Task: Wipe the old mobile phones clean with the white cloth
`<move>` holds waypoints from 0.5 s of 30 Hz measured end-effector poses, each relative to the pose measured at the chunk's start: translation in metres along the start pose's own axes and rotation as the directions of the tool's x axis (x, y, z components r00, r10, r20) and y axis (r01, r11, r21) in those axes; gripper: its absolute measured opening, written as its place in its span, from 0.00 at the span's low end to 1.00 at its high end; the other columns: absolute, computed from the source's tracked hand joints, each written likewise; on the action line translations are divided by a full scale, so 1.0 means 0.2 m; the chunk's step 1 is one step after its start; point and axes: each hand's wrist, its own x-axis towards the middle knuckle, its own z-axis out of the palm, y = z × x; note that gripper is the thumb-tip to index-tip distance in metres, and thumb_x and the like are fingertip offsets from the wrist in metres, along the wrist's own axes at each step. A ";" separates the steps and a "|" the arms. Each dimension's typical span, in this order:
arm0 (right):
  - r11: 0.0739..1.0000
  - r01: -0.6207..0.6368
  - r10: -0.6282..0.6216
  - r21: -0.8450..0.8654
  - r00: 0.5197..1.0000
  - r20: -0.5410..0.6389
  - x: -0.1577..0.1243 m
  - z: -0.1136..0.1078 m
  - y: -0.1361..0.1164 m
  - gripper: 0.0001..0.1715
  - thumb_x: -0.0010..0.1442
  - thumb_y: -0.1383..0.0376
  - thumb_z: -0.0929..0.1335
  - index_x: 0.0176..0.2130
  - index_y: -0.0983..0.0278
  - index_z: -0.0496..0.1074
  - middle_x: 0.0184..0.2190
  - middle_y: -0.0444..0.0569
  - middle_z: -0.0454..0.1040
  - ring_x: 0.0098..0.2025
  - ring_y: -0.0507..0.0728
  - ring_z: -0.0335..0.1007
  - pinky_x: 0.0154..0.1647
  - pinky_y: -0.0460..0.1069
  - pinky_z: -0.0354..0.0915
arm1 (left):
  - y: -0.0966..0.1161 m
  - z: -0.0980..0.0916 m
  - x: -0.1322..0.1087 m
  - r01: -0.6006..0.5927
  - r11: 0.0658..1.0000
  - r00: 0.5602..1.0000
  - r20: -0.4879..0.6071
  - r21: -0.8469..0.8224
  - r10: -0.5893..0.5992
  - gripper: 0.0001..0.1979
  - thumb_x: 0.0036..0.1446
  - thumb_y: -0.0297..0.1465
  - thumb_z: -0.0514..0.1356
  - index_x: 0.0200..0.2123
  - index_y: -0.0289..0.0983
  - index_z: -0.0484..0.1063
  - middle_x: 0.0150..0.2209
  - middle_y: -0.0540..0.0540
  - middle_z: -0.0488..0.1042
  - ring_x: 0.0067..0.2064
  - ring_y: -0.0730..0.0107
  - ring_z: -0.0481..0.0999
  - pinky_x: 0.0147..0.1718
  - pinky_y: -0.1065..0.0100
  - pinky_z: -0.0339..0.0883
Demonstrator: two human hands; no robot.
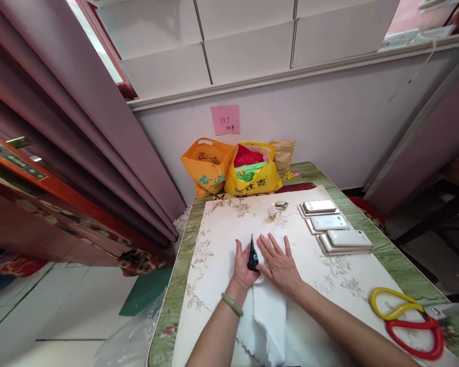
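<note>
My left hand [245, 265], with a green bangle on the wrist, holds a small black phone [253, 259] tilted in its palm. The thumb of that hand points up and away. Beside it, my right hand [278, 262] has its fingers stretched and spread; its thumb comes close to the phone, and I cannot tell whether it touches. A white cloth [270, 318] with a ragged edge lies below both hands.
Pale phones [350, 238] lie in stacks at the right. A small bottle [273, 210] stands near the middle. Scissors [409, 316] with yellow and red handles lie front right. An orange bag [202, 176] and a stuffed yellow bag [252, 183] stand at the back.
</note>
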 end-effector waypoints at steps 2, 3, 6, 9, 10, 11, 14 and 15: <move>0.996 0.088 -0.089 0.012 0.996 0.032 -0.11 -0.03 -0.05 0.40 0.66 0.52 0.60 0.69 0.63 0.43 0.68 0.49 0.48 0.70 0.64 0.36 0.66 0.69 0.21 | 0.01 0.01 -0.01 0.007 1.000 1.000 0.024 -0.014 -0.007 0.36 0.56 0.55 0.52 0.55 0.33 0.69 0.51 0.35 0.75 0.54 0.49 0.72 0.58 0.51 0.59; 0.990 0.136 -0.137 0.022 0.989 0.049 -0.15 -0.04 -0.06 0.40 0.66 0.51 0.60 0.69 0.63 0.43 0.68 0.49 0.48 0.70 0.64 0.35 0.66 0.69 0.20 | 0.01 0.01 -0.01 0.019 1.000 0.999 0.036 -0.012 -0.019 0.36 0.56 0.55 0.53 0.56 0.32 0.68 0.51 0.35 0.75 0.54 0.49 0.73 0.57 0.51 0.59; 0.970 0.239 -0.243 0.050 0.967 0.075 -0.19 -0.05 -0.08 0.42 0.65 0.48 0.61 0.68 0.62 0.44 0.67 0.48 0.50 0.70 0.63 0.34 0.65 0.70 0.17 | 0.01 0.01 0.00 0.040 0.999 0.999 0.018 0.001 -0.040 0.36 0.56 0.54 0.54 0.58 0.33 0.67 0.50 0.35 0.76 0.52 0.49 0.74 0.57 0.50 0.60; 0.972 0.229 -0.231 0.045 0.971 0.054 -0.09 -0.02 -0.03 0.40 0.66 0.49 0.60 0.69 0.61 0.44 0.67 0.49 0.51 0.70 0.62 0.36 0.65 0.70 0.18 | 0.00 0.01 0.01 0.014 1.000 0.999 -0.045 -0.017 -0.015 0.34 0.56 0.53 0.55 0.54 0.33 0.70 0.47 0.36 0.77 0.51 0.50 0.75 0.56 0.52 0.61; 0.980 0.196 -0.198 0.036 0.979 0.047 -0.04 -0.01 -0.01 0.40 0.66 0.50 0.60 0.69 0.61 0.43 0.67 0.49 0.51 0.70 0.62 0.37 0.65 0.70 0.19 | -0.01 0.01 0.01 -0.001 1.000 0.998 -0.059 -0.025 -0.001 0.32 0.56 0.53 0.55 0.52 0.33 0.71 0.46 0.36 0.77 0.51 0.51 0.75 0.56 0.53 0.61; 0.988 0.155 -0.156 0.025 0.987 0.041 0.00 0.00 0.00 0.39 0.67 0.50 0.59 0.69 0.62 0.43 0.67 0.50 0.51 0.70 0.62 0.37 0.66 0.70 0.20 | -0.01 0.01 0.02 -0.014 0.999 0.998 -0.065 -0.033 0.012 0.31 0.57 0.52 0.55 0.51 0.33 0.72 0.46 0.37 0.78 0.51 0.52 0.75 0.56 0.54 0.61; 1.000 0.031 -0.031 -0.004 0.999 0.028 0.07 0.01 0.01 0.39 0.67 0.52 0.59 0.69 0.62 0.42 0.67 0.52 0.50 0.70 0.63 0.39 0.66 0.70 0.22 | -0.02 0.01 0.02 -0.045 0.998 0.998 -0.046 -0.048 0.042 0.29 0.58 0.51 0.54 0.49 0.34 0.73 0.46 0.38 0.78 0.52 0.54 0.74 0.56 0.56 0.61; 1.000 0.005 -0.005 -0.007 1.000 0.022 0.06 0.01 0.01 0.39 0.67 0.52 0.59 0.69 0.63 0.42 0.67 0.53 0.50 0.69 0.64 0.40 0.66 0.70 0.22 | -0.02 0.01 0.02 -0.048 0.998 0.998 -0.040 -0.049 0.046 0.29 0.58 0.51 0.53 0.49 0.34 0.73 0.47 0.38 0.77 0.52 0.54 0.74 0.57 0.56 0.61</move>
